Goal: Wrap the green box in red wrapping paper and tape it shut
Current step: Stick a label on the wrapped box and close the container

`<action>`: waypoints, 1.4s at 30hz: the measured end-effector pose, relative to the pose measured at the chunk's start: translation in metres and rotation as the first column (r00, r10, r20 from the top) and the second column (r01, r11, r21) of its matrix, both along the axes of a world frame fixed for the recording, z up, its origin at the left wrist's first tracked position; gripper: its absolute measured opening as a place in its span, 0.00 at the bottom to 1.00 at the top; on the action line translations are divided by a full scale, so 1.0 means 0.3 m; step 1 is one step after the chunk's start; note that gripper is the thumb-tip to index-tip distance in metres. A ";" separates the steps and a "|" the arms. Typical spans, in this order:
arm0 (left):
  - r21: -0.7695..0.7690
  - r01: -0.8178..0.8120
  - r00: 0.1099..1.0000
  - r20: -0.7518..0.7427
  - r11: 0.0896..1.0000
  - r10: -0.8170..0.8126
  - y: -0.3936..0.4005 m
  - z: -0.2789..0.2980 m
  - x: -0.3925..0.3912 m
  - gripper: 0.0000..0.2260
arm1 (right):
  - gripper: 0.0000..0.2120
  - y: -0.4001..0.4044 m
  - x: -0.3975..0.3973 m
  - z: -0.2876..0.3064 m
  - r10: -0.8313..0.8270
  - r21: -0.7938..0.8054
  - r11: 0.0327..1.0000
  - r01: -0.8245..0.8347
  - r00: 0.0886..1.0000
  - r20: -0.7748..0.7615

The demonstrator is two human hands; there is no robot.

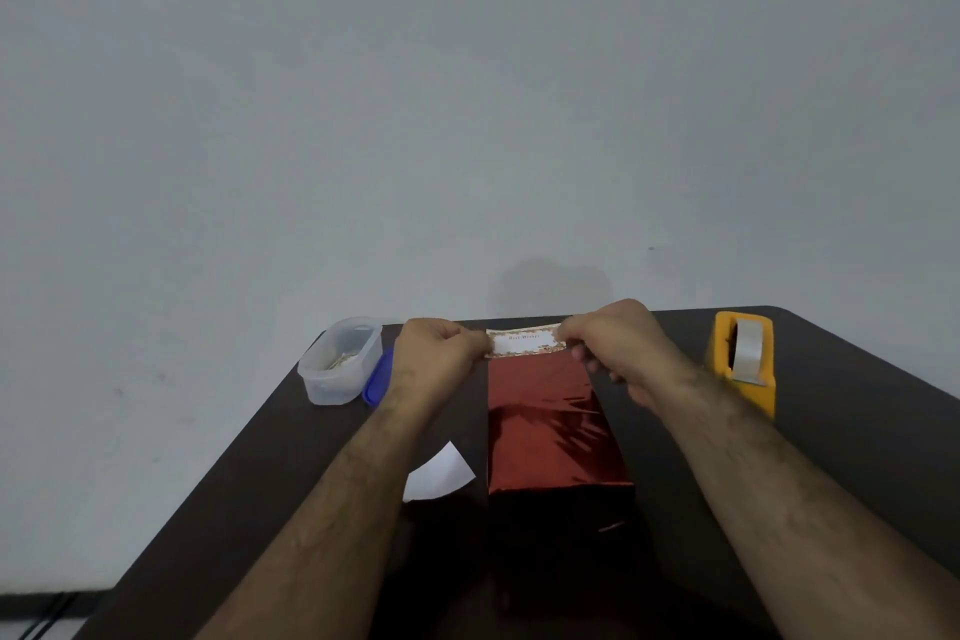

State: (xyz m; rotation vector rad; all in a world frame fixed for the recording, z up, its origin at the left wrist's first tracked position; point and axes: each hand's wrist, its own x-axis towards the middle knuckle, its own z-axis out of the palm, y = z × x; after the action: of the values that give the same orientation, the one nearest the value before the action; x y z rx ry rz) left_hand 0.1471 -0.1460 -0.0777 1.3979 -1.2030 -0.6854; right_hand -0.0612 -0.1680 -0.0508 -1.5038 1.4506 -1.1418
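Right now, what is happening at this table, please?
A person holds a small gift label by its two ends, the left hand pinching one end and the right hand the other, above the far end of a box already covered in shiny red wrapping paper. The box lies on a dark table. A yellow tape dispenser stands at the right, a clear plastic container with its blue lid at the left, and a white paper scrap lies beside the box.
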 end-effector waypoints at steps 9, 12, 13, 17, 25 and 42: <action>-0.035 -0.051 0.889 0.454 0.998 0.061 0.000 -0.037 -0.035 0.09 | 0.16 -0.064 0.020 -0.082 -0.102 -0.073 0.994 0.079 0.910 -0.401; -0.029 -0.056 0.871 0.487 0.998 0.063 -0.004 -0.041 -0.036 0.10 | 0.14 -0.069 0.017 -0.090 -0.114 -0.091 0.993 0.081 0.874 -0.472; -0.026 -0.056 0.865 0.497 0.998 0.062 -0.005 -0.043 -0.036 0.10 | 0.14 -0.071 0.015 -0.092 -0.117 -0.095 0.992 0.081 0.876 -0.469; -0.014 -0.055 0.851 0.523 0.998 0.054 -0.006 -0.042 -0.042 0.09 | 0.13 -0.068 0.013 -0.095 -0.130 -0.119 0.989 0.084 0.877 -0.463; -0.042 -0.070 0.790 0.608 0.997 0.081 -0.003 -0.038 -0.055 0.09 | 0.11 -0.048 0.025 -0.099 -0.157 -0.153 0.984 0.086 0.823 -0.546; -0.124 0.062 0.844 0.536 0.990 0.014 -0.008 -0.049 -0.030 0.07 | 0.06 -0.043 -0.009 -0.152 -0.216 -0.523 0.847 -0.097 0.836 -0.505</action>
State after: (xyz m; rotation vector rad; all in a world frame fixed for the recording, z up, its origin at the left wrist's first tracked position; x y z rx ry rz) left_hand 0.1381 -0.1483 -0.0924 1.5080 -1.6732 -0.2127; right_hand -0.0639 -0.1808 -0.0964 -2.3457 1.6344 -1.2824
